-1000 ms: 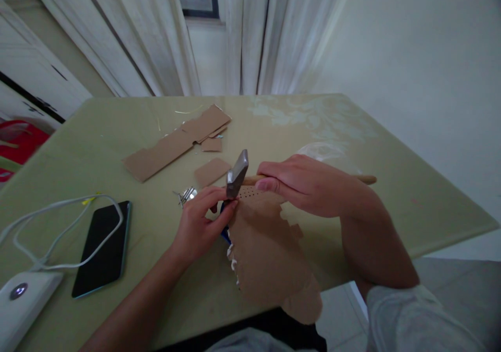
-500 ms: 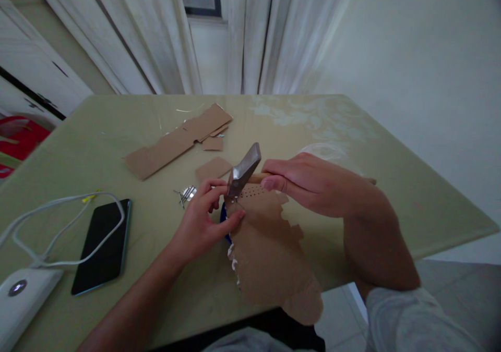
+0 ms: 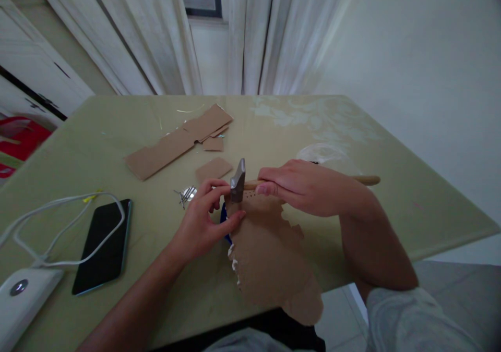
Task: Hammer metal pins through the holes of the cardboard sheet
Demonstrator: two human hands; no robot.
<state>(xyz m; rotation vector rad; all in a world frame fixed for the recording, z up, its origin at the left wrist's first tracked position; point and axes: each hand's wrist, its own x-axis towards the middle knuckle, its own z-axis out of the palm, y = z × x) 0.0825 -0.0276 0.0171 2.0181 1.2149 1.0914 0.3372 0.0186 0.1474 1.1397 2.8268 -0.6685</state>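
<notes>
My right hand (image 3: pixel 303 189) grips the wooden handle of a hammer (image 3: pixel 238 182), whose metal head is down at the upper left part of a ragged piece of cardboard (image 3: pixel 270 258). Rows of small holes show in the cardboard just right of the hammer head. My left hand (image 3: pixel 207 216) holds the cardboard's left edge, with the thumb on top and the fingers curled close to the hammer head. Whatever lies right under the head is hidden. A dark blue object (image 3: pixel 223 219) shows partly beneath the cardboard by my left hand.
Left of my left hand lies a small pile of nails (image 3: pixel 188 195). Cardboard strips (image 3: pixel 176 143) and a small cardboard piece (image 3: pixel 213 169) lie farther back. A phone (image 3: pixel 104 247), a white cable (image 3: pixel 58 201) and a white power bank (image 3: pixel 29 300) occupy the table's left side.
The hammer head has come down and turned more upright, onto the cardboard. My right hand has shifted slightly left and the handle's end now shows behind the wrist. My left hand stays put.
</notes>
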